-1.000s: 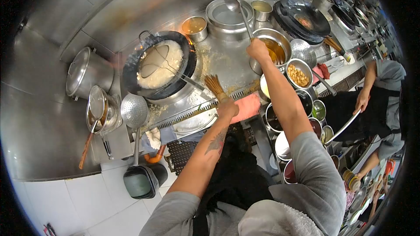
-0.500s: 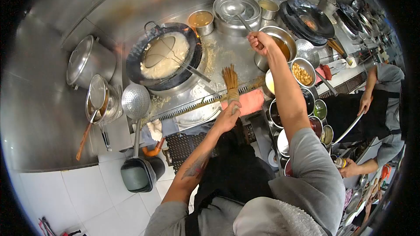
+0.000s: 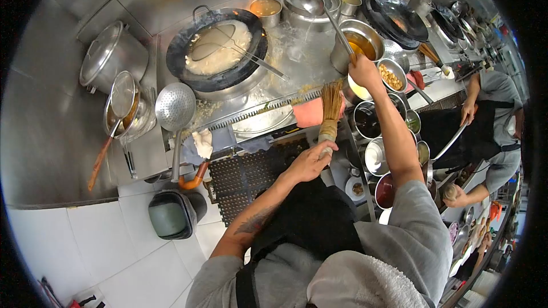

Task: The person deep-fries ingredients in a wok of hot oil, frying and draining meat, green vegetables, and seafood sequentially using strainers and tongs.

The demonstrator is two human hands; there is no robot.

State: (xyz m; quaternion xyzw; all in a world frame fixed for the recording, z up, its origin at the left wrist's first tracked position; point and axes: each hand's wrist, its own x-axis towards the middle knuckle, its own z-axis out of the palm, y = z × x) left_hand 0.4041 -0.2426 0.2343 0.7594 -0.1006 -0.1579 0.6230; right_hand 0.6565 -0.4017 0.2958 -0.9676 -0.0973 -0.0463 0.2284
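My left hand (image 3: 311, 162) is closed around the bound grip of a bamboo wok brush (image 3: 331, 105), its bristles pointing up beside the stove's front edge. With my right hand (image 3: 365, 71) I grip the end of a long-handled ladle (image 3: 341, 35). The ladle's bowl is over a lidded steel pot at the back, and I cannot tell whether it touches. Just past my right hand stands a pot of amber liquid (image 3: 365, 43). To the left, a wok (image 3: 174, 60) contains pale, frothy liquid, and a wire skimmer (image 3: 251, 56) lies across it.
A perforated skimmer (image 3: 175, 105) and a strainer over a bowl (image 3: 123, 94) are at the left, near a large lidded pot (image 3: 105, 57). Seasoning containers (image 3: 377, 157) line my right side. A co-worker (image 3: 479, 131) stands at the right, holding a long-handled tool.
My right hand has come back toward me with the ladle, whose bowl has shifted slightly right. The brush has moved right and nearer my body. The view has shifted a little.
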